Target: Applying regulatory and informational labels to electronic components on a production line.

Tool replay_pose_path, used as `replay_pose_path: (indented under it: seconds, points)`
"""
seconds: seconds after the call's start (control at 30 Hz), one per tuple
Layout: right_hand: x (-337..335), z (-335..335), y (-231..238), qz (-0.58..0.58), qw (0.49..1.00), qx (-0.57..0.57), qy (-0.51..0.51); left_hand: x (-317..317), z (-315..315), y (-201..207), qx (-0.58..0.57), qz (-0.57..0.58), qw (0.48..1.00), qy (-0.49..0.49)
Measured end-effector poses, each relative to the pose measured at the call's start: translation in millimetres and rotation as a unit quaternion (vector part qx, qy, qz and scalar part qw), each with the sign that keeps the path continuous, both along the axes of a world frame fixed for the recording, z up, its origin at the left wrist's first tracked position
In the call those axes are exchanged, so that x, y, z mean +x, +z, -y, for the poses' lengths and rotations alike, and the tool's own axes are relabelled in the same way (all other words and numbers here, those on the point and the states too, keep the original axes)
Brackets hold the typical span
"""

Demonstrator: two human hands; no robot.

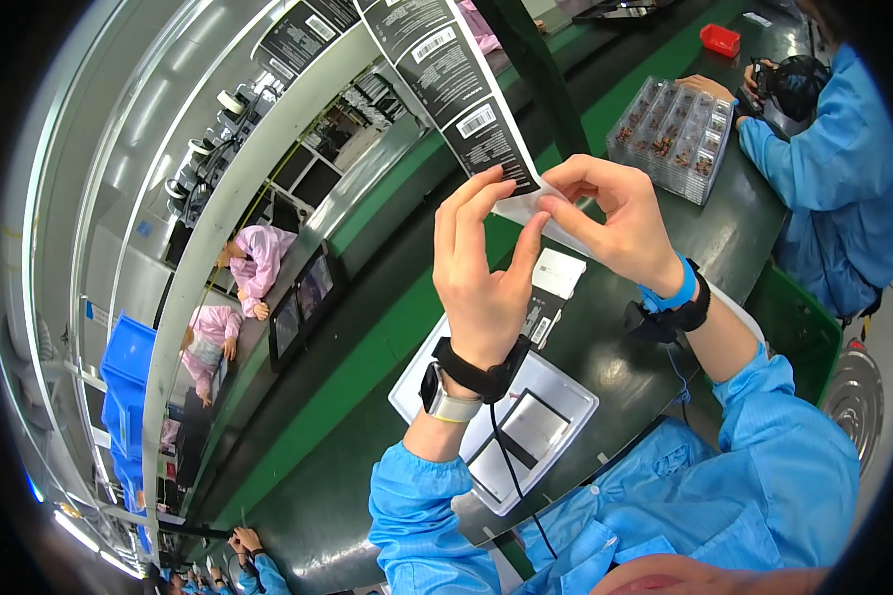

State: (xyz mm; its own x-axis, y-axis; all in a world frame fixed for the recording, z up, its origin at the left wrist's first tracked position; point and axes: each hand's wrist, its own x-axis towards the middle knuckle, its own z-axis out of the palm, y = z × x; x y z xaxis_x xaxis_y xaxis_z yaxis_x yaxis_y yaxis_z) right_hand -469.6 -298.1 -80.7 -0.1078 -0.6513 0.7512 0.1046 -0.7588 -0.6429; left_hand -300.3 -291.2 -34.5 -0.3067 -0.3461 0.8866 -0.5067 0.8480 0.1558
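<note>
We hold a strip of black printed labels (456, 84) that rises from our fingertips, leaning up and to the left until it leaves the view at the top. Its pale lower end lies right at our fingers. Our right hand (620, 218) has thumb and forefinger brought together on that end, gripping its right edge. Our left hand (481, 268) has its fingers bent toward the strip's left edge, with the thumb apart from them and pointing at the pale end; we cannot tell whether it is pinching.

Below our fingertips, between the two hands, a black-and-white carton (558, 278) shows. Lower still, under the left wrist, sits a white tray (590, 402) with a flat black-edged piece (538, 424) in it. Beyond our right fingers, up and to the right, stands a stack of clear compartment trays (673, 134) holding small brownish parts, with a red bin (719, 40) farther off.
</note>
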Motion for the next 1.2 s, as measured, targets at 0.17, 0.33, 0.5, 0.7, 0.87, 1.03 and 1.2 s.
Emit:
replay_pose_path:
  seconds: [0.17,0.33,0.5,0.7,0.87,1.03,1.2]
  points:
    - [-6.2,-1.6,21.2,-0.062,0.989,-0.121,-0.056,2.6,-1.3,16.0,0.034,-0.014,0.998,-0.041]
    - [-7.9,2.4,34.9,-0.108,0.976,-0.18,-0.059,9.6,-0.7,26.4,0.07,0.001,0.996,-0.053]
    - [-6.8,3.0,39.3,-0.133,0.973,-0.178,-0.063,15.0,2.0,32.9,0.149,-0.025,0.986,-0.073]
    - [-7.1,2.6,38.1,-0.157,0.971,-0.167,-0.07,19.4,2.1,31.0,0.213,-0.036,0.971,-0.099]
    - [-3.8,5.8,34.8,-0.168,0.971,-0.156,-0.065,27.4,8.3,30.5,0.217,-0.033,0.973,-0.067]
    - [4.6,7.1,29.2,-0.084,0.99,-0.115,-0.017,22.9,5.0,19.6,0.13,-0.025,0.988,-0.079]
    - [4.1,8.9,36.4,-0.138,0.971,-0.179,-0.07,28.6,5.5,21.5,0.099,-0.021,0.991,-0.085]
